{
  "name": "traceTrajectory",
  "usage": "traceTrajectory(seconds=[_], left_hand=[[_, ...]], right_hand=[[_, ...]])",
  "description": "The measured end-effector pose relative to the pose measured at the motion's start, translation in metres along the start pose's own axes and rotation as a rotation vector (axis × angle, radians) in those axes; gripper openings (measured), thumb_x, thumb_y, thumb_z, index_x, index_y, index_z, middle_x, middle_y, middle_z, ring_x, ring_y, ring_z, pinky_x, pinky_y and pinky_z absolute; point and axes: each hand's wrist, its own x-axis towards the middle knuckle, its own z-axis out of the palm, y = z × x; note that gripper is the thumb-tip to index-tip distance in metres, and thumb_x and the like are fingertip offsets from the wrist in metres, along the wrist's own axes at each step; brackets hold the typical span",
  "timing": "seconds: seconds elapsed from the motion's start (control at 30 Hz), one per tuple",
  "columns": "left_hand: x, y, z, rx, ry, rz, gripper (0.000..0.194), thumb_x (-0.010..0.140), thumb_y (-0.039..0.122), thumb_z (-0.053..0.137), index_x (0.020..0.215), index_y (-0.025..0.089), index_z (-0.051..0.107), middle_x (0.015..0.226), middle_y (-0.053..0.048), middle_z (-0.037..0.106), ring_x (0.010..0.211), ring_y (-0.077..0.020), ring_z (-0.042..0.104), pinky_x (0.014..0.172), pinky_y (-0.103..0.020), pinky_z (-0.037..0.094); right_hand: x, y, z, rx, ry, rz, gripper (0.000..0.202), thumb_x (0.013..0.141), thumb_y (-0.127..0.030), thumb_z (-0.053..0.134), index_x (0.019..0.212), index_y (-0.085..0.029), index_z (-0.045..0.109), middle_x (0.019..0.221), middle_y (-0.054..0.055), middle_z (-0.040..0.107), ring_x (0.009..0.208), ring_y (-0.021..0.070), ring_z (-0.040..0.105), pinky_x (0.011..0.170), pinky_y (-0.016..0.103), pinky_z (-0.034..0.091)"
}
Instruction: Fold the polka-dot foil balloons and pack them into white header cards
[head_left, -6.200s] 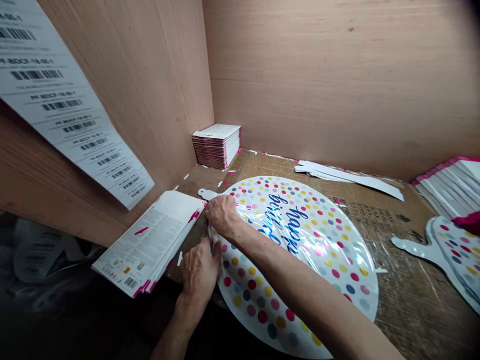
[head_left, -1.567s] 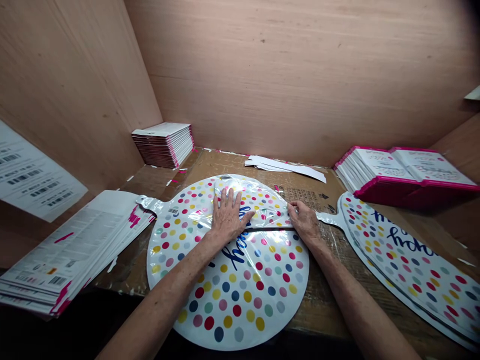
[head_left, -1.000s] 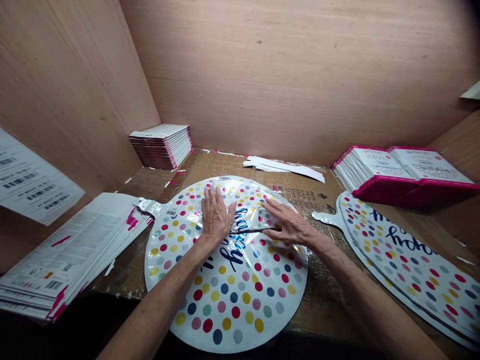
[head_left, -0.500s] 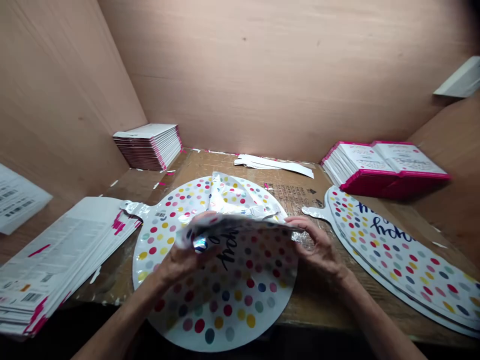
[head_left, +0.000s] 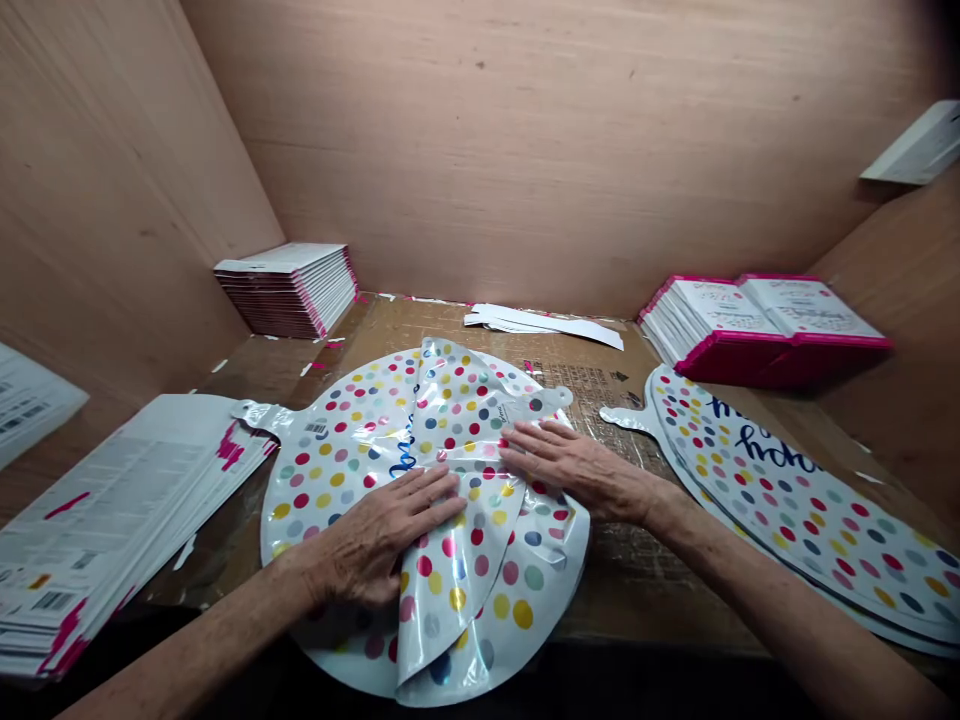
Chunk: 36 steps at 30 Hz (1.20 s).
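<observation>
A flat white foil balloon with coloured dots (head_left: 465,420) lies partly folded over itself, on top of other round dotted foil balloons (head_left: 322,480). My left hand (head_left: 382,530) lies on the folded layer left of the middle, fingers stretched toward the right. Pressing flat on the right part of the fold is my right hand (head_left: 570,465), fingers extended to the left. A small tab with a hole sticks out just beyond the right fingers. Blue lettering shows partly beside the fold; the rest of it is covered.
At right lies another stack of dotted balloons (head_left: 810,500), with pink-and-white packets (head_left: 750,320) behind it. Folded white cards (head_left: 289,290) are stacked at back left, printed sleeves (head_left: 127,500) at left. White paper strips (head_left: 544,325) lie before the back wooden wall (head_left: 525,150).
The balloon's raised edge, held up between both hands, has come down and now lies folded flat. Both hands have gone from gripping the edge to lying on the foil with fingers stretched.
</observation>
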Motion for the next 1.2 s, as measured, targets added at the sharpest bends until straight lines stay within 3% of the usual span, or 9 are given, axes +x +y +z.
traceTrajectory(seconds=[0.17, 0.33, 0.43, 0.6, 0.7, 0.87, 0.93, 1.07, 1.2], left_hand=[[0.001, -0.009, 0.003, -0.125, 0.208, -0.205, 0.068, 0.077, 0.026, 0.053, 0.144, 0.019, 0.045, 0.150, -0.013, 0.048, 0.137, -0.0310, 0.046, 0.113, -0.048, 0.038], [0.034, -0.023, -0.007, -0.280, 0.454, -0.918, 0.040, 0.093, 0.042, 0.038, 0.097, 0.019, 0.070, 0.080, -0.004, 0.073, 0.077, -0.0226, 0.069, 0.067, -0.030, 0.052], [0.055, -0.032, -0.013, -0.233, 0.546, -1.163, 0.038, 0.089, 0.041, 0.052, 0.116, 0.017, 0.064, 0.081, -0.004, 0.072, 0.085, -0.0242, 0.069, 0.075, -0.031, 0.052], [0.071, -0.024, -0.009, 0.064, 0.602, -1.139, 0.061, 0.089, 0.024, 0.052, 0.145, 0.006, 0.037, 0.127, -0.020, 0.064, 0.111, -0.0297, 0.065, 0.090, -0.040, 0.053], [0.081, -0.024, -0.004, 0.318, 0.602, -0.896, 0.058, 0.095, 0.027, 0.044, 0.148, 0.006, 0.035, 0.155, -0.021, 0.037, 0.140, -0.0313, 0.041, 0.108, -0.044, 0.042], [0.097, -0.059, 0.008, 0.331, 0.273, -0.785, 0.070, 0.097, 0.052, 0.036, 0.150, 0.006, 0.035, 0.159, -0.020, 0.029, 0.150, -0.0347, 0.019, 0.120, -0.053, 0.022], [0.098, -0.071, 0.013, 0.333, 0.229, -0.801, 0.073, 0.098, 0.057, 0.029, 0.150, 0.007, 0.036, 0.159, -0.019, 0.029, 0.150, -0.0340, 0.019, 0.121, -0.053, 0.019], [0.096, -0.075, 0.018, 0.351, 0.262, -0.776, 0.075, 0.098, 0.059, 0.025, 0.151, 0.007, 0.034, 0.160, -0.018, 0.029, 0.150, -0.0331, 0.018, 0.121, -0.053, 0.016], [0.096, -0.073, 0.014, 0.213, 0.278, -0.785, 0.077, 0.097, 0.061, 0.024, 0.151, 0.007, 0.033, 0.161, -0.018, 0.024, 0.151, -0.0328, 0.012, 0.121, -0.054, 0.014]], right_hand=[[0.008, 0.022, 0.013, 0.378, 0.001, 0.077, 0.054, 0.088, -0.037, 0.055, 0.139, -0.018, 0.055, 0.145, 0.013, 0.053, 0.130, 0.0293, 0.052, 0.109, 0.044, 0.039], [0.037, 0.051, 0.019, 0.543, 0.254, 0.758, 0.045, 0.082, -0.057, 0.055, 0.088, -0.016, 0.073, 0.079, 0.006, 0.074, 0.074, 0.0249, 0.068, 0.063, 0.029, 0.049], [0.052, 0.057, 0.028, 0.397, 0.320, 1.034, 0.050, 0.087, -0.061, 0.047, 0.077, -0.017, 0.067, 0.070, 0.005, 0.069, 0.067, 0.0211, 0.064, 0.056, 0.025, 0.041], [0.061, 0.058, 0.031, 0.291, 0.263, 1.087, 0.049, 0.094, -0.052, 0.040, 0.071, -0.017, 0.065, 0.070, 0.008, 0.069, 0.069, 0.0202, 0.064, 0.057, 0.024, 0.037], [0.069, 0.062, 0.027, 0.224, 0.217, 1.106, 0.040, 0.094, -0.041, 0.045, 0.072, -0.015, 0.067, 0.077, 0.012, 0.071, 0.077, 0.0222, 0.066, 0.061, 0.025, 0.038], [0.066, 0.050, 0.021, 0.135, 0.209, 1.152, 0.036, 0.095, -0.032, 0.043, 0.102, -0.010, 0.070, 0.099, 0.018, 0.072, 0.093, 0.0281, 0.067, 0.074, 0.031, 0.045], [0.054, 0.034, 0.022, 0.008, 0.316, 1.040, 0.045, 0.094, -0.033, 0.044, 0.129, -0.008, 0.057, 0.127, 0.021, 0.063, 0.114, 0.0308, 0.059, 0.090, 0.037, 0.046], [0.032, 0.010, 0.030, -0.273, 0.279, 0.399, 0.054, 0.089, -0.024, 0.051, 0.142, -0.012, 0.046, 0.149, 0.017, 0.045, 0.138, 0.0310, 0.040, 0.113, 0.048, 0.032], [0.038, 0.024, 0.029, -0.301, 0.061, 0.361, 0.047, 0.084, -0.012, 0.050, 0.131, -0.006, 0.054, 0.138, 0.021, 0.056, 0.129, 0.0324, 0.050, 0.109, 0.049, 0.038]])
